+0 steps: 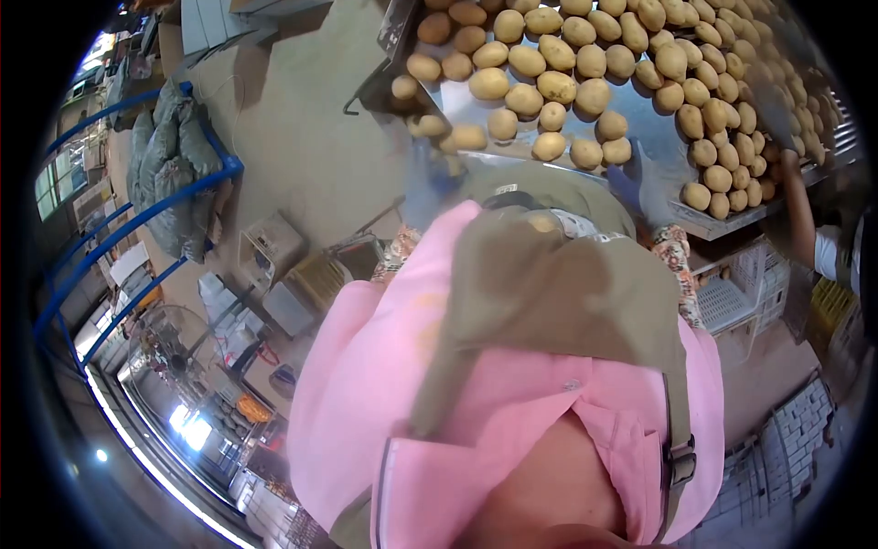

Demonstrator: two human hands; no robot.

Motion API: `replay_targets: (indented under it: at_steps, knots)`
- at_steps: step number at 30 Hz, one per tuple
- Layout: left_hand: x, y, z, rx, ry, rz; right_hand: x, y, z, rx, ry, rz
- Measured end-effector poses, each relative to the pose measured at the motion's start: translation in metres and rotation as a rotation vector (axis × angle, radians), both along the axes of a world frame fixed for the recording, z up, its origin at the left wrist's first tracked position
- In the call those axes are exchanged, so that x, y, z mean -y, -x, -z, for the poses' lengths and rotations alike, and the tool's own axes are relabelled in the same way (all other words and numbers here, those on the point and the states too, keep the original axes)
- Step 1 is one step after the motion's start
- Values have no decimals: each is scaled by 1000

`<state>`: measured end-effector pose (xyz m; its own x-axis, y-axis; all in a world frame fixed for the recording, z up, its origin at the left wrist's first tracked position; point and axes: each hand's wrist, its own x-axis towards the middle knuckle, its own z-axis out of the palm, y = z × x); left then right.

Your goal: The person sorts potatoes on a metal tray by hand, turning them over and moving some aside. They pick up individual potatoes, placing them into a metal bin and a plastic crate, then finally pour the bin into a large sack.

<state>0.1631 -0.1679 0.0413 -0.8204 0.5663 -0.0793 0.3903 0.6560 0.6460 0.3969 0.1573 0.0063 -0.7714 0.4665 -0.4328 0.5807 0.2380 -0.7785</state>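
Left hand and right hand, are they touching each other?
Apart. The head view shows the left hand and right hand on opposite sides of the olive apron, with a wide gap between them.

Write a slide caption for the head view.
Left hand and right hand near a metal table of potatoes, another person's hand at far right.

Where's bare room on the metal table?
Metal table: best patch lies beyond the right hand, between scattered potatoes and the packed pile. Smaller gaps among the scattered ones. Crowded: far side and right.
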Motion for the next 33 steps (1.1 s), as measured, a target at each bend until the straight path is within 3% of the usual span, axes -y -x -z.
replay_targets:
  at_steps: [2,3,4,5,7,8,10,11,12,14,16,17,19,20,22,23,25,26,27,28,29,30,33]
  knots:
    - [8,2,11,347,229,-17,15,15,-9,-81,-46,23]
    - [9,2,17,243,397,107,30,37,-38,-66,91,122]
    - [14,1,31,242,394,108,42,51,-54,-53,225,222]
    - [20,0,43,76,479,247,45,57,-51,-55,221,222]
    - [26,4,62,-156,622,438,47,70,-34,88,241,-90]
    - [21,9,49,-158,614,439,49,75,-26,89,234,-88]
    - [12,28,26,304,942,446,52,85,-14,-13,322,-212]
    - [18,34,26,299,931,443,55,93,-41,55,447,-189]
    - [29,39,30,298,979,425,51,95,-34,53,436,-197]
    - [59,45,43,303,1084,379,46,102,-13,-174,470,-251]
    - [79,40,62,316,1146,350,32,93,-23,-320,871,51]
    - [85,36,78,290,1172,352,14,92,-47,-261,228,-128]
    - [74,30,62,324,1269,432,2,82,-57,-176,359,272]
    - [77,24,60,332,1262,416,1,86,-82,13,182,372]
    - [86,11,59,-36,1073,350,-30,58,-41,-28,68,232]
    - [94,4,61,-85,1038,325,-27,52,-26,-26,66,217]
    - [93,4,53,3,1038,317,-17,41,4,-95,84,151]
    - [92,6,48,83,1039,320,-10,43,20,27,169,126]
    - [92,6,48,89,1034,313,12,59,-14,126,326,100]
    - [93,6,51,104,1017,292,35,65,-14,20,149,-4]
    - [94,5,51,121,1004,273,49,89,-42,153,-290,-227]
    - [97,3,53,142,993,254,66,109,-57,180,-33,-92]
    - [104,1,62,158,958,229,98,139,-49,-3,-64,-61]
